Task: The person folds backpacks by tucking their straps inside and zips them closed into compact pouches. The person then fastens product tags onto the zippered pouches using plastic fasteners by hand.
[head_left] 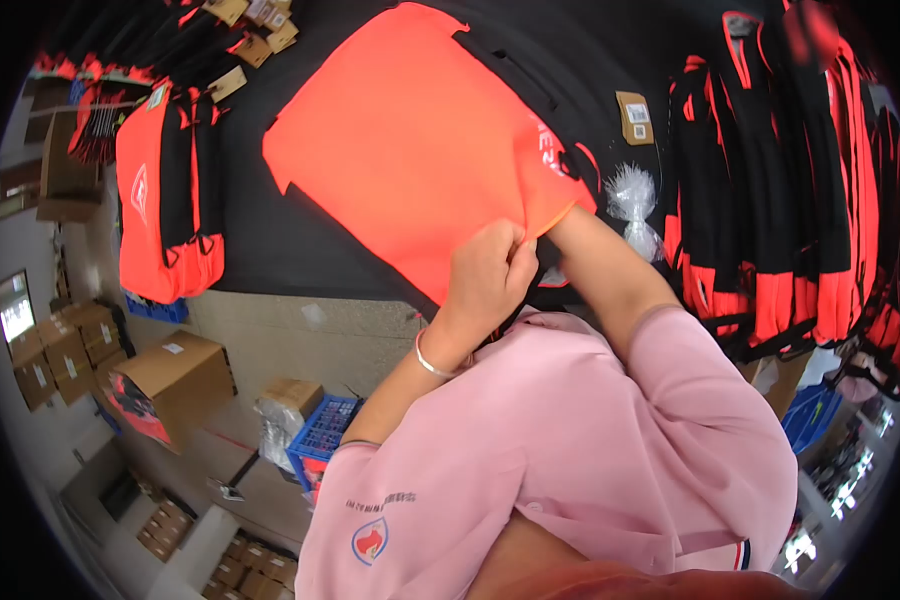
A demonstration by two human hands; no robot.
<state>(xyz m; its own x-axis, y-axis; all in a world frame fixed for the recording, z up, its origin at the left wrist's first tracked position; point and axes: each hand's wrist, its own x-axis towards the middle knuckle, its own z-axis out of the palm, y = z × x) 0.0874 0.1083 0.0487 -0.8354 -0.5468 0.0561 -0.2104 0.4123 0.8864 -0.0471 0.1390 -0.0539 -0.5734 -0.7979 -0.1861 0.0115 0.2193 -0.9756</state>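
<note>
Our left hand (488, 275) pinches the squarish orange fabric bag (405, 135); our right hand, grip hidden, likely works inside, next needing steadiness.

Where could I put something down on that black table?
Try the bare strip of black table between the logo bag at left and the big orange bag. Another patch is above the cardboard tag. The right side is crowded with black-and-orange bags.
</note>
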